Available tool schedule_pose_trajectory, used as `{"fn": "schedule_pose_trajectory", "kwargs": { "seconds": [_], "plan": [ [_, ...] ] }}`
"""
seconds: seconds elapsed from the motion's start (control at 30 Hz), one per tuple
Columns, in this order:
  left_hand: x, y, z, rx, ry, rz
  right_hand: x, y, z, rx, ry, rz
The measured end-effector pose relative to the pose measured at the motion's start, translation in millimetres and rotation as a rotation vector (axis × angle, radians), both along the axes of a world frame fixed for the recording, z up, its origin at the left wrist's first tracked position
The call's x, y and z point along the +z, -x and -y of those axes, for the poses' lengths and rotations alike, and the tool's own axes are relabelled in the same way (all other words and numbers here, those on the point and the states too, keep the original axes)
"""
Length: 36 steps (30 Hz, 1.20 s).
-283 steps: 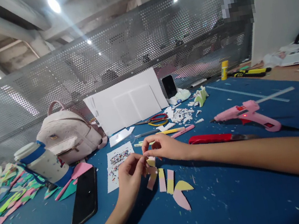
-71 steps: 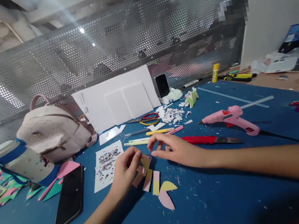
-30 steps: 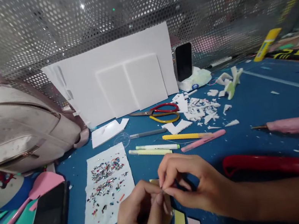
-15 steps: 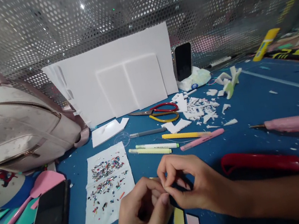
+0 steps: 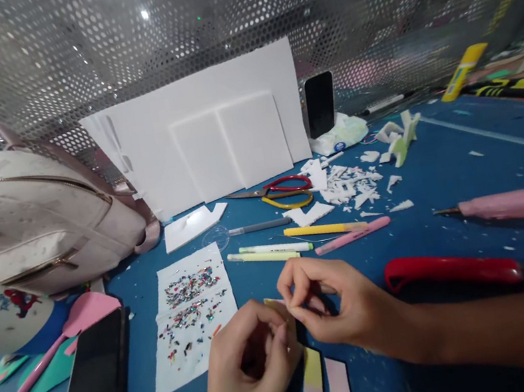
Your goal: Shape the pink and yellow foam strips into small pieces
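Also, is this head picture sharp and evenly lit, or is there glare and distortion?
Head view: sharp at the centre, where the left hand and right hand meet on the yellow piece; glare spots shine through the perforated screen; the wide lens stretches the backpack and pink glue gun at the edges; the lower right corner is dark and soft.

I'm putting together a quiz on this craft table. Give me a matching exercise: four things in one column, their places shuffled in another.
Things: 1 scissors; 2 glue gun; 3 glitter sheet; 4 yellow paper piece.
Places: A pinched between the left hand and right hand; B at the foot of the white boards; C right edge, beyond the red-handled knife; D beside the black phone.
Pairs: 1-B, 2-C, 3-D, 4-A.
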<state>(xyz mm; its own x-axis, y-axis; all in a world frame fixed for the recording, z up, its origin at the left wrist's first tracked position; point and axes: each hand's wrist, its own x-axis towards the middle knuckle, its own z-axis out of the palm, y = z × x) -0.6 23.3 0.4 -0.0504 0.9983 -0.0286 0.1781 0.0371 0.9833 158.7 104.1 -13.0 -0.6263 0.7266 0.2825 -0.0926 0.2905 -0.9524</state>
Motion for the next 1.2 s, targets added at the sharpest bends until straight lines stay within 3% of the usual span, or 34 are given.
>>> {"fn": "schedule_pose_trajectory", "kwargs": {
  "seconds": [0.33, 0.57, 0.73, 1.2],
  "plan": [
    [-2.6, 1.2, 0.5, 0.056, 0.05, 0.02, 1.4, -0.7, 1.5, 0.001, -0.019, 0.005],
    [-0.2, 3.8, -3.3, 0.115, 0.056, 0.143, 5.6, -1.5, -0.4, -0.028, -0.186, -0.028],
    [1.7, 0.1, -1.2, 0.111, 0.058, 0.161, 2.2, -1.0, -2.9, -0.003, -0.161, 0.009],
    [0.3, 0.5, 3.3, 0.144, -0.027, -0.191, 0.9, 1.0, -1.6, -0.031, -0.201, 0.064]
  ]
}}
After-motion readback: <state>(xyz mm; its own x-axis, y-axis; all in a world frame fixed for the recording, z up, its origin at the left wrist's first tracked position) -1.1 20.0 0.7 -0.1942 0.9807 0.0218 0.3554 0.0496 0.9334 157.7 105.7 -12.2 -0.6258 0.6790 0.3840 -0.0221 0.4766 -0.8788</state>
